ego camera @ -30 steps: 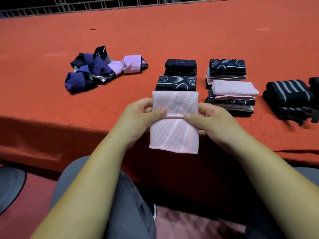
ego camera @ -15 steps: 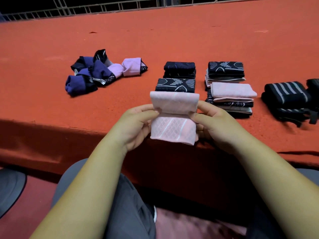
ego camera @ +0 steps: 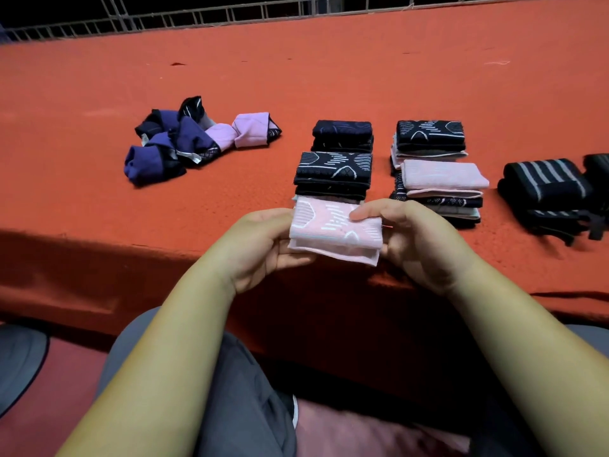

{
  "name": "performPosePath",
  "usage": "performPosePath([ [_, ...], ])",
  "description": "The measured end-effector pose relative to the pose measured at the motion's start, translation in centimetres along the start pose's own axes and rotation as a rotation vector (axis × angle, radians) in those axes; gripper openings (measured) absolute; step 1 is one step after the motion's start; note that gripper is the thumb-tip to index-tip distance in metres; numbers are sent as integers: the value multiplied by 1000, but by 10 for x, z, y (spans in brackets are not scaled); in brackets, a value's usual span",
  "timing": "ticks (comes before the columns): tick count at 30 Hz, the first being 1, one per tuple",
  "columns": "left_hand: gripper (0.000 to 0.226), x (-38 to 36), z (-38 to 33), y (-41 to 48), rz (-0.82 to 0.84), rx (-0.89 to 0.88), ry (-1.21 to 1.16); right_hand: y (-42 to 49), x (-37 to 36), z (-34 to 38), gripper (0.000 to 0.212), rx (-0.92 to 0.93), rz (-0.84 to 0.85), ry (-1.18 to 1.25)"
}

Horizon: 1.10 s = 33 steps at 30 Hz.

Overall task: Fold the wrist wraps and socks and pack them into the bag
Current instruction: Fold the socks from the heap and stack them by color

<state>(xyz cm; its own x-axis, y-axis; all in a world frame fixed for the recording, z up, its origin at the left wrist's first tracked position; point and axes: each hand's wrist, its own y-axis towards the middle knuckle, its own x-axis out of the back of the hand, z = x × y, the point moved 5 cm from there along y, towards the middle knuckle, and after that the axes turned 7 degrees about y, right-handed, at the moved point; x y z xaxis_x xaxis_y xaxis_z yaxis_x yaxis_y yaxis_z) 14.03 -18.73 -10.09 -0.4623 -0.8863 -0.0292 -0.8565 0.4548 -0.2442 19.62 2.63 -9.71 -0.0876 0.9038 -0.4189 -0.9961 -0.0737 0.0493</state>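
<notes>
Mid-frame, L to R: left hand (ego camera: pixel 263 245) palm-up, fingers curled under, gripping folded pink sock (ego camera: pixel 334 230) w/ right hand (ego camera: pixel 418 242) clamping its other end, thumb on top, above red table (ego camera: pixel 230 77) edge.

I'm sat at a big table (ego camera: pixel 362 70) w/ an orange-red textured cloth (ego camera: pixel 99 199) hanging over the near edge. Metal railing (ego camera: pixel 204 14) runs along the far side, dark behind it. Dim light. Reddish floor (ego camera: pixel 62 407) below, grey rounded seat edge (ego camera: pixel 19 361) at my left.
</notes>
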Motion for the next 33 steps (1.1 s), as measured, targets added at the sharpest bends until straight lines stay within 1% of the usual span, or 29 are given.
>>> performPosePath([
  [2, 30, -1, -2, -1, -2, -11, -9, 1, 6, -1, 16, 32, -51, -165],
  [4, 42, -3, -3, -2, 7, -15, -27, 2, 13, -1, 19, 72, -105, -413],
  [5, 50, -3, -3, -2, 14, -24, -10, 1, 13, 0, 23, 98, -120, -487],
  [6, 53, -3, -2, -2, 18, -46, 27, 0, 12, 2, 28, 127, -129, -496],
  [8, 45, -3, -2, -2, 8, -121, 100, 1, 7, 4, 47, 157, -120, -387],
  [9, 38, -4, -3, -2, -10, -157, 107, 2, 5, 2, 56, 134, -109, -328],
  [10, 34, -4, -4, -2, -35, -185, 89, 3, 5, -2, 59, 96, -109, -312],
  [11, 32, -4, -5, -1, -59, -205, 60, 4, 5, -5, 56, 59, -118, -344],
  [13, 28, -4, -9, -2, -102, -238, 33, 3, 3, -4, 41, 24, -131, -478],
  [16, 20, -3, -15, -3, -210, -282, 152, -1, -1, 3, 14, 107, -155, -545],
  [17, 19, -3, -16, -3, -244, -288, 180, -2, -3, 6, 10, 150, -171, -585],
  [19, 19, -3, -16, -2, -299, -282, 190, -3, -5, 8, 11, 206, -219, -679],
  [21, 24, -1, -15, -1, -321, -270, 205, -2, -4, 5, 13, 217, -260, -683],
  [24, 27, 0, -12, 1, -258, -257, 166, -2, 1, 2, 13, 200, -305, -650],
  [27, 28, 1, -10, 2, -231, -261, 133, 0, 5, -3, 8, 170, -326, -640],
  [30, 26, 2, -9, 5, -237, -272, 154, 4, 4, -6, 24, 139, -322, -617],
  [33, 26, 6, -11, 4, -265, -294, 137, 4, -1, -7, 29, 150, -312, -574],
])
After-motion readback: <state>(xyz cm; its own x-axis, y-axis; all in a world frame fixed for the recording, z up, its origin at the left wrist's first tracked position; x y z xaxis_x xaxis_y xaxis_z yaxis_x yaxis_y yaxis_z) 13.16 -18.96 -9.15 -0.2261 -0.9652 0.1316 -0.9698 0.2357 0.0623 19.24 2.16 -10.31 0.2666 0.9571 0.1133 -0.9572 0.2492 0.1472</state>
